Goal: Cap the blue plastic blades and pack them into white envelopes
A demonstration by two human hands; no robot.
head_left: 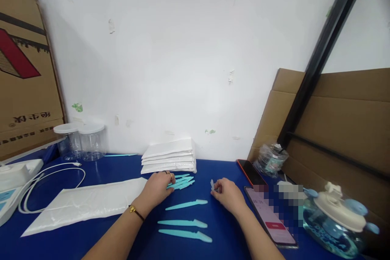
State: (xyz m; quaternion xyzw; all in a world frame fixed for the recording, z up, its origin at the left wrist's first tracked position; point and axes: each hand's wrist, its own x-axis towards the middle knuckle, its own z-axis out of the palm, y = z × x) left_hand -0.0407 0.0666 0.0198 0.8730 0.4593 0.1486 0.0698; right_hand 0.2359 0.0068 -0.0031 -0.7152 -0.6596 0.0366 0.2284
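Observation:
My left hand (158, 190) rests on the blue table (100, 235), its fingers lying on a small bunch of teal plastic razors (182, 181). My right hand (228, 196) pinches a small clear cap (212, 185) between thumb and fingers. Three single teal razors lie between my forearms: one (186, 204) nearest the hands, a second (183, 223) below it, a third (185, 235) closest to me.
A white padded mailer (85, 205) lies flat at the left, a stack of mailers (169, 156) at the wall. Two clear jars (79, 141), a white cable (51, 178), two phones (271, 215), a water bottle (332, 223) and cardboard (341, 118) surround the work area.

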